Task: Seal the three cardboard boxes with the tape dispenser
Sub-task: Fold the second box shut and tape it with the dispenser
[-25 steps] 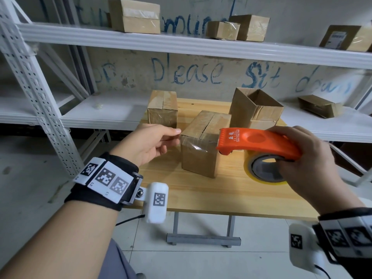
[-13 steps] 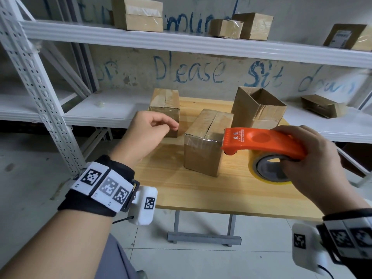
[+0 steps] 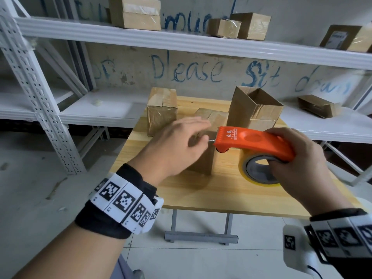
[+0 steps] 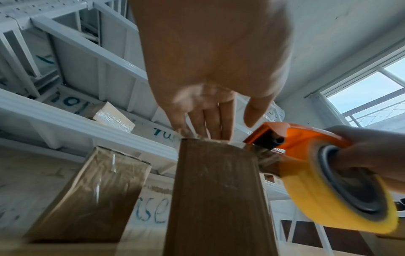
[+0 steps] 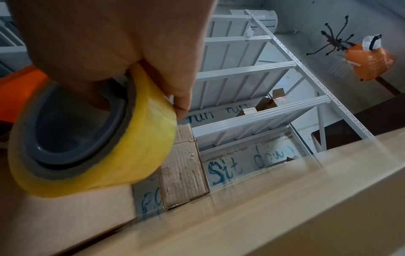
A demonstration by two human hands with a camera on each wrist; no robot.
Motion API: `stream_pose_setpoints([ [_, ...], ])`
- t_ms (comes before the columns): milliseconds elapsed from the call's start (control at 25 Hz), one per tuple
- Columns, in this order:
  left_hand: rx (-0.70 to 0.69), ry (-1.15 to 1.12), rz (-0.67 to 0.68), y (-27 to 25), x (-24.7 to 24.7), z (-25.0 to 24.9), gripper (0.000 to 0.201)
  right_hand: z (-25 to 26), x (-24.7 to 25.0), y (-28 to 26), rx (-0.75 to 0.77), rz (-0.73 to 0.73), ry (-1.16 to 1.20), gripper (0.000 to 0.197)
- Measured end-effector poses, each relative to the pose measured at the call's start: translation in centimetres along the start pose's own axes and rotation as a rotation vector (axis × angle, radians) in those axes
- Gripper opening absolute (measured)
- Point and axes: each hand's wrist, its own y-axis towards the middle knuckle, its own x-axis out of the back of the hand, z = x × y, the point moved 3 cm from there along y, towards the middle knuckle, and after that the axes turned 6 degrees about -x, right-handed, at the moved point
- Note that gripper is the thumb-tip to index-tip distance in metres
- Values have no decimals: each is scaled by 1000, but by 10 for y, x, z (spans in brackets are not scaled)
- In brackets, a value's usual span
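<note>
My light wooden table (image 3: 201, 194) carries three brown cardboard boxes: a taped one (image 3: 162, 111), a middle one (image 3: 213, 117), an open-topped one (image 3: 255, 109).

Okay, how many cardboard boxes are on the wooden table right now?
3. The far-left box stands at the back left. The middle box is partly behind the left hand. The open box sits back right. The hands could hide something small.
</note>
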Motion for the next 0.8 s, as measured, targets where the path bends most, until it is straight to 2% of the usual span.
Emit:
stream_pose_setpoints([
  [80, 2, -22, 105, 1, -9, 1, 53, -1, -1, 0, -13, 8, -12, 53],
  [200, -17, -7, 169, 2, -13, 6, 65, -6, -1, -2, -66, 69, -39, 46],
  [320, -48, 64, 225, 4, -15, 6, 68, -13, 2, -6, -110, 129, -75, 45],
  [520, -46, 13, 188, 9, -15, 7, 61, -21, 4, -11, -127, 179, -124, 41],
  [800, -34, -23, 178, 9, -13, 4, 51, -34, 17, -10, -107, 167, -172, 40],
])
